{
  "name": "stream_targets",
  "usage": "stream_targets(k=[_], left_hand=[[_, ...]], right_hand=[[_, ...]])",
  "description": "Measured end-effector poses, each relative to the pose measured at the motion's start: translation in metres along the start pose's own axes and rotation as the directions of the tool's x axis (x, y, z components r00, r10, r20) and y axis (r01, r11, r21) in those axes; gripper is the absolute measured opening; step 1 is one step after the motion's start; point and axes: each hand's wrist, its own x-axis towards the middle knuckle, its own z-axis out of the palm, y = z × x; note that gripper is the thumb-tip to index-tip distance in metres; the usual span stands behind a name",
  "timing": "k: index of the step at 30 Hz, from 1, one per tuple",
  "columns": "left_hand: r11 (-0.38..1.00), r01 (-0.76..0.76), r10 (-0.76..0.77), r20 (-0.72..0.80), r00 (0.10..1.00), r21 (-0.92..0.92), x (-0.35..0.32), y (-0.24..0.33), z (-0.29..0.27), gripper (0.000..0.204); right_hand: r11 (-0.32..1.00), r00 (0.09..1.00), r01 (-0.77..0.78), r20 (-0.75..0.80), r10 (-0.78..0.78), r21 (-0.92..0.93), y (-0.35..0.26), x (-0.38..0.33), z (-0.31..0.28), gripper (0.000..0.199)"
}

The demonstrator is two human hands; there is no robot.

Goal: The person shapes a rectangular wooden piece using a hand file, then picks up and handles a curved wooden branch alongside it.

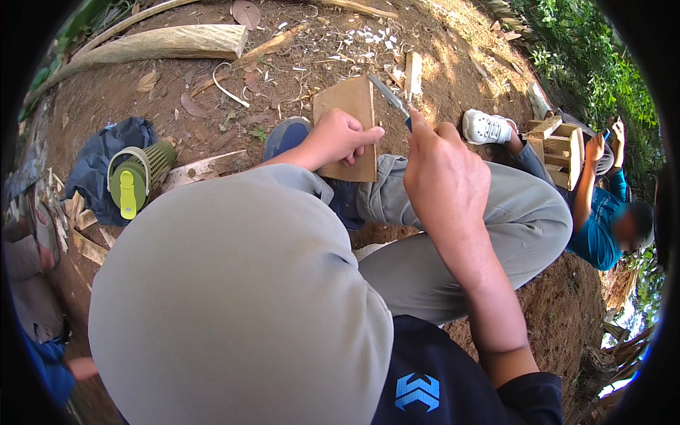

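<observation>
A flat rectangular tan wooden board stands just above the middle of the frame, its lower part resting against the person's grey-trousered leg. The left hand grasps it, fingers curled over the board's face; the lower left corner is hidden behind that hand. The right hand is clenched around a blue-handled knife with a grey metal blade. The blade tip lies at the board's upper right edge; most of the handle is hidden in the fist. A large grey knee fills the lower left and covers the ground there. At left, a green cylindrical flask lies on a dark blue cloth. At right, another person in a teal shirt holds a small wooden box frame, partly cut off by the dark rim.
</observation>
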Motion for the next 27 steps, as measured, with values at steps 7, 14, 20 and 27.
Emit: stream_targets(k=[7, 14, 20, 27], left_hand=[[1.0, -0.016, 0.016, 0.022, 1.0, -0.007, -0.005, -0.007, -0.002, 0.055], [1.0, -0.012, 0.012, 0.031, 0.999, 0.022, -0.008, -0.006, -0.004, 0.054], [1.0, -0.029, 0.029, 0.031, 0.999, 0.004, -0.008, -0.006, -0.005, 0.054], [0.999, -0.032, 0.032, 0.03, 0.999, -0.008, -0.007, -0.009, -0.005, 0.054]], right_hand=[[0.997, 0.994, 0.037, 0.104, -0.044, 0.074, 0.046, 0.04, 0.01, 0.027], [0.931, 0.985, -0.067, 0.175, 0.003, 0.358, 0.049, 0.028, -0.053, 0.025], [0.944, 0.977, -0.008, 0.202, -0.062, 0.329, 0.062, 0.039, -0.055, 0.024], [0.925, 0.966, 0.046, 0.219, -0.137, 0.377, 0.067, 0.051, -0.047, 0.025]])
